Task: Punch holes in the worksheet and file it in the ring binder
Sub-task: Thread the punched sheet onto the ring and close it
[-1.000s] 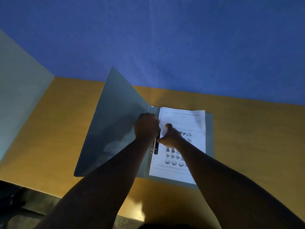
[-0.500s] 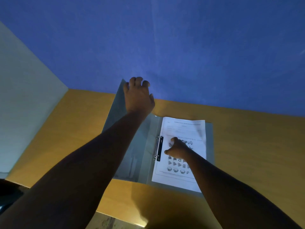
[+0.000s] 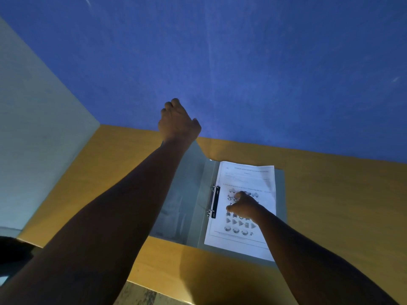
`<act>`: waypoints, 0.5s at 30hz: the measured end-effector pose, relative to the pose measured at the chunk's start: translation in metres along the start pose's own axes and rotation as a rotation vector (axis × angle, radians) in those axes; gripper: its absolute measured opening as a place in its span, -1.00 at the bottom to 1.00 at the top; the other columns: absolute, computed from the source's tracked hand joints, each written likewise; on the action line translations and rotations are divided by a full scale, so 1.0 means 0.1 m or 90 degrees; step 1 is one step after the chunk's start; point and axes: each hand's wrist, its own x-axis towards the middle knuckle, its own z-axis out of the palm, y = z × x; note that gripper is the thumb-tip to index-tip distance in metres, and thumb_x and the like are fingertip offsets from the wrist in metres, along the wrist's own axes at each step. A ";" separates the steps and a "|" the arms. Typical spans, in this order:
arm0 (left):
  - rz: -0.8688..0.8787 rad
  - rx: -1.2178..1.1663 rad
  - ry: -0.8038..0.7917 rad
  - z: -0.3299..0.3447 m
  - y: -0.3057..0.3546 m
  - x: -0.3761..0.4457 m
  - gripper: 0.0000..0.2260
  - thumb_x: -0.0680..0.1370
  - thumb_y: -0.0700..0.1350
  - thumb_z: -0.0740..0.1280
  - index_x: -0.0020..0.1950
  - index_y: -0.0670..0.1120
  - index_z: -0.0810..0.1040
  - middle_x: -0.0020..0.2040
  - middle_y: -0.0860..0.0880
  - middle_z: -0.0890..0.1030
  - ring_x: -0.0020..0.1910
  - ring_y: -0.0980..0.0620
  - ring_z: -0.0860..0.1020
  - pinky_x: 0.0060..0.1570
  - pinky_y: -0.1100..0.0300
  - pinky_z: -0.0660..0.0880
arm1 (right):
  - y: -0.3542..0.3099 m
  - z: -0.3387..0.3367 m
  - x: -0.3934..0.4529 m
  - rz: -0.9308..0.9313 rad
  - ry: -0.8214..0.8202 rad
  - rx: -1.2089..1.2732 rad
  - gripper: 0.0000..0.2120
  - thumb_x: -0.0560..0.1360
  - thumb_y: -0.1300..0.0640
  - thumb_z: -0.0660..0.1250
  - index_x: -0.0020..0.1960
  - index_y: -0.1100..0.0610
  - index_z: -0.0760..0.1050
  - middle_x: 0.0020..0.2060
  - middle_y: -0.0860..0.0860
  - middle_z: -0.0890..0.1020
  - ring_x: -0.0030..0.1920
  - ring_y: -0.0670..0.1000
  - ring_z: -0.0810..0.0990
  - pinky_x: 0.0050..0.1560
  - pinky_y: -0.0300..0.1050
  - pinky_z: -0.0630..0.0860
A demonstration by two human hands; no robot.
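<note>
A grey ring binder [image 3: 280,186] lies open on the wooden desk. Its front cover [image 3: 187,205] stands nearly upright, and my left hand [image 3: 178,123] is raised high with its fingers curled over the cover's far edge. The white worksheet [image 3: 248,175], printed with rows of small pictures, lies on the binder's right side, with its left edge at the black two-ring clip [image 3: 214,201]. My right hand [image 3: 242,205] rests on the middle of the sheet with bent fingers, pressing down. My left forearm hides part of the cover.
The wooden desk [image 3: 334,205] extends to the right and left of the binder. A blue partition [image 3: 220,62] rises behind it and a pale panel [image 3: 33,133] closes the left side. The desk's front edge [image 3: 167,285] runs just below the binder.
My left hand left the ring clip, took the front cover's far edge and lifted it from lying slanted to nearly upright. My right hand slid slightly right and stays on the sheet.
</note>
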 end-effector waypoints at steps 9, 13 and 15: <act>-0.008 0.011 -0.076 -0.03 0.33 0.01 -0.38 0.53 0.12 0.32 0.45 -0.18 0.24 0.32 -0.13 0.49 0.31 -0.17 0.49 0.09 0.05 0.45 | 0.14 -0.11 -0.07 -0.004 0.026 0.038 -0.40 0.47 0.12 0.39 0.45 0.16 0.26 0.07 0.04 0.53 -0.24 -0.10 0.56 -0.39 -0.33 0.43; -0.002 0.001 -0.105 0.03 0.48 -0.03 -0.37 0.53 0.20 0.30 0.43 -0.17 0.27 0.28 -0.09 0.53 0.30 -0.14 0.50 0.03 0.07 0.43 | 0.21 -0.15 -0.08 0.011 0.025 0.054 -0.39 0.47 0.09 0.39 0.45 0.16 0.27 0.08 0.04 0.55 -0.16 -0.05 0.59 -0.37 -0.30 0.45; 0.001 0.004 -0.127 0.06 0.54 -0.05 -0.41 0.52 0.19 0.31 0.39 -0.16 0.32 0.27 -0.09 0.54 0.29 -0.15 0.50 0.08 0.07 0.45 | 0.24 -0.18 -0.10 0.014 0.023 0.056 -0.39 0.47 0.10 0.39 0.46 0.17 0.27 0.11 0.05 0.56 -0.17 -0.07 0.59 -0.37 -0.31 0.45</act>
